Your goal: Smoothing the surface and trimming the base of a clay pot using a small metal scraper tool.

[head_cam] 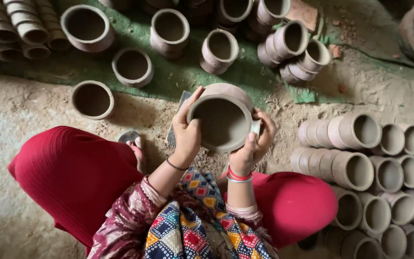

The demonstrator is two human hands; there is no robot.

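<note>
A seated person tilts an unfired grey clay pot [222,120] mouth-up above the knees, left hand [187,132] clasping its rim, right hand [256,144] closed around its side with a small flat tool, likely to steady it for smoothing. Beyond the pot, loose matte pots [132,66] dry on green cloth [178,76]; right of it, nested stacks [355,168] lie on sandy ground [34,110].

Soft, even daylight; sharp focus, faint shadows.

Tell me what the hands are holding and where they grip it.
Both hands hold one unfired clay pot: the left hand grips its left rim, the right hand its right rim and side.
</note>
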